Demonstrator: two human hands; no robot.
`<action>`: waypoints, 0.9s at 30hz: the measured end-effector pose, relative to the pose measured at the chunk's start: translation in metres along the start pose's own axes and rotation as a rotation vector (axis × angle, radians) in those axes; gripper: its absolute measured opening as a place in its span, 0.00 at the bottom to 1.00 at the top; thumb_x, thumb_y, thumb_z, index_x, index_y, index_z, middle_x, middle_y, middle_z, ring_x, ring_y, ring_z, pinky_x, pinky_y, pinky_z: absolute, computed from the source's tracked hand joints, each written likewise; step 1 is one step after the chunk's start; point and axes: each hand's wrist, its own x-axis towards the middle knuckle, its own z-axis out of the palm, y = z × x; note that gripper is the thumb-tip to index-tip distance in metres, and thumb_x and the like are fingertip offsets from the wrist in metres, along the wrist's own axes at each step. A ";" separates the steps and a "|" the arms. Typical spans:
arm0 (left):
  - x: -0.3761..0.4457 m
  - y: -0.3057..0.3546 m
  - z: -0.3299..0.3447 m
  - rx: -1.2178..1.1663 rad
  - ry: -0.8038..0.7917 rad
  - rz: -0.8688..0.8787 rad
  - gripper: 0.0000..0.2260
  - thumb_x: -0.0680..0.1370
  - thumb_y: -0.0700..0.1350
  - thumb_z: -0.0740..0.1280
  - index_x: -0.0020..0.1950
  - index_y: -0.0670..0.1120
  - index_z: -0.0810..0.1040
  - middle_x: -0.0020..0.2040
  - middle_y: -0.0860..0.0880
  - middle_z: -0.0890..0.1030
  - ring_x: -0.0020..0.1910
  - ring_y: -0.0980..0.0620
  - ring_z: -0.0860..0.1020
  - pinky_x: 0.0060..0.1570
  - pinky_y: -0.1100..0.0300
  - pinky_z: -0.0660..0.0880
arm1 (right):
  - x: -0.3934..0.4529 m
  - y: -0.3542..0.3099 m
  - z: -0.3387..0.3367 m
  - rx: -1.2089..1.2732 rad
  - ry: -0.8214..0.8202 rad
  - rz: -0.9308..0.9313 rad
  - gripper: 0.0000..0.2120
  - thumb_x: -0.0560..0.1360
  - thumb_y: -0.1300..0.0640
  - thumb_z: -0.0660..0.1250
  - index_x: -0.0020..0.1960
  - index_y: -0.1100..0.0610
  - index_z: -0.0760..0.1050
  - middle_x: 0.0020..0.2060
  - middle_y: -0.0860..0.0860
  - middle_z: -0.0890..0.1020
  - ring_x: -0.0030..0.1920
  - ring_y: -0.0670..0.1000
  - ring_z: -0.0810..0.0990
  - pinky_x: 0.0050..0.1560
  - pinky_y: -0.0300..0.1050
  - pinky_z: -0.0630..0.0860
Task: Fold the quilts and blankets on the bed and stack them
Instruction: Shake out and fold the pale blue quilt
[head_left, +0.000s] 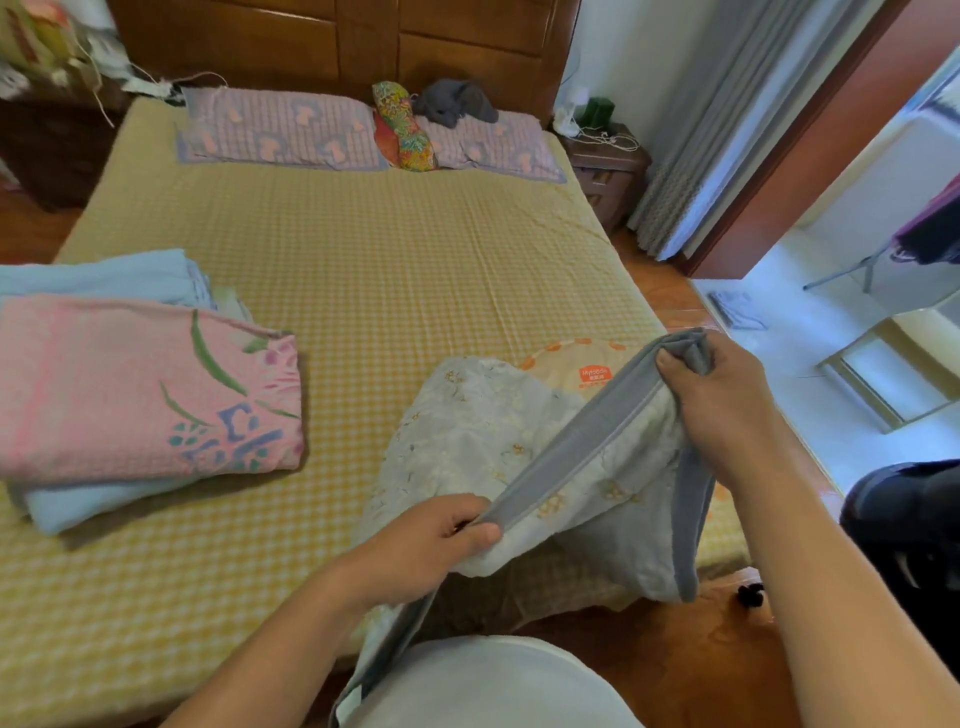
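Note:
A pale floral quilt (478, 431) with a grey border lies crumpled at the bed's near right corner, partly lifted. My left hand (441, 535) pinches its grey edge low and near me. My right hand (722, 400) grips the same edge higher up, to the right, with gathered layers in its fingers. The grey border runs taut between the two hands. On the bed's left sits a folded pink floral blanket (140, 389) on top of a folded light blue blanket (98, 280). An orange-labelled item (587, 369) peeks out under the quilt.
The yellow checked bed (363, 260) has two purple pillows (280, 130), a colourful cushion (405, 127) and a grey plush toy (457, 101) at the wooden headboard. A nightstand (608, 166) and curtain (711, 135) stand right. A dark object (909, 525) sits at the right edge.

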 end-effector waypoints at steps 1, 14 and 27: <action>0.004 0.003 0.004 0.039 0.009 -0.008 0.15 0.84 0.56 0.60 0.40 0.53 0.70 0.34 0.58 0.70 0.34 0.59 0.69 0.38 0.59 0.66 | 0.003 0.003 -0.002 0.042 0.002 -0.008 0.07 0.78 0.57 0.68 0.46 0.60 0.76 0.43 0.59 0.80 0.42 0.52 0.77 0.44 0.50 0.72; 0.102 0.073 0.036 0.135 0.314 0.048 0.09 0.82 0.51 0.65 0.42 0.54 0.78 0.36 0.55 0.79 0.36 0.57 0.76 0.36 0.56 0.70 | 0.063 0.047 -0.012 -0.326 -0.768 -0.390 0.30 0.70 0.37 0.70 0.70 0.35 0.68 0.57 0.34 0.79 0.55 0.37 0.76 0.56 0.38 0.72; 0.153 0.061 0.149 0.020 0.868 -0.399 0.12 0.76 0.49 0.72 0.54 0.58 0.71 0.49 0.57 0.75 0.47 0.60 0.75 0.49 0.57 0.74 | 0.159 0.122 -0.056 -0.018 -0.658 -0.376 0.13 0.71 0.65 0.67 0.29 0.58 0.70 0.24 0.55 0.71 0.25 0.47 0.65 0.31 0.49 0.65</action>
